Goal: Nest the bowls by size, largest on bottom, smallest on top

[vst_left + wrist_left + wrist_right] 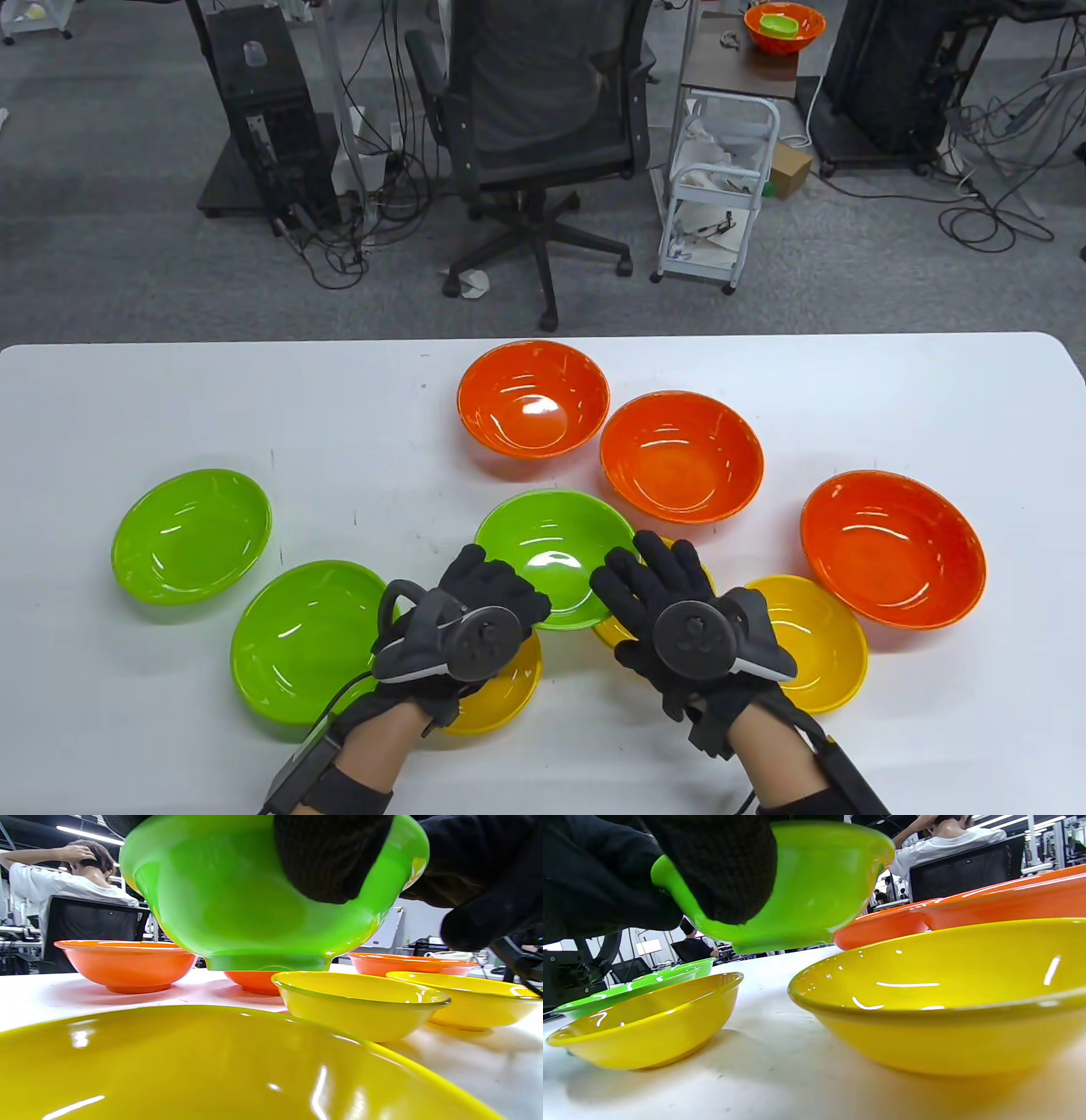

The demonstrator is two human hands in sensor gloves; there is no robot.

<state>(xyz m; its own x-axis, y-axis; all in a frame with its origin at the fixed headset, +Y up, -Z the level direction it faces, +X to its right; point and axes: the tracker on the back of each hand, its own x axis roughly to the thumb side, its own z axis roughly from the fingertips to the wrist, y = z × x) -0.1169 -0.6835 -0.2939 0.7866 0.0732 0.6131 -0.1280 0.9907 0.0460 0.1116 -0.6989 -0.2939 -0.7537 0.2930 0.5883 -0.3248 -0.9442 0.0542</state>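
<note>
Nearest the bench's (102, 399) front edge, the left hand (462, 628) and right hand (691, 624) together hold a green bowl (551, 556) by opposite sides of its rim, fingers curled over the edge; the wrist views show it lifted clear of the bench. Under the left hand sits a yellow bowl (501, 692), a second yellow bowl (612, 628) lies mostly hidden below the right hand, and a third yellow bowl (814, 641) is just right of it. Left of the hands are two more green bowls (301, 641) (191, 535). Farther back stand three orange bowls (891, 560) (681, 456) (533, 399), the last near the far edge.
</note>
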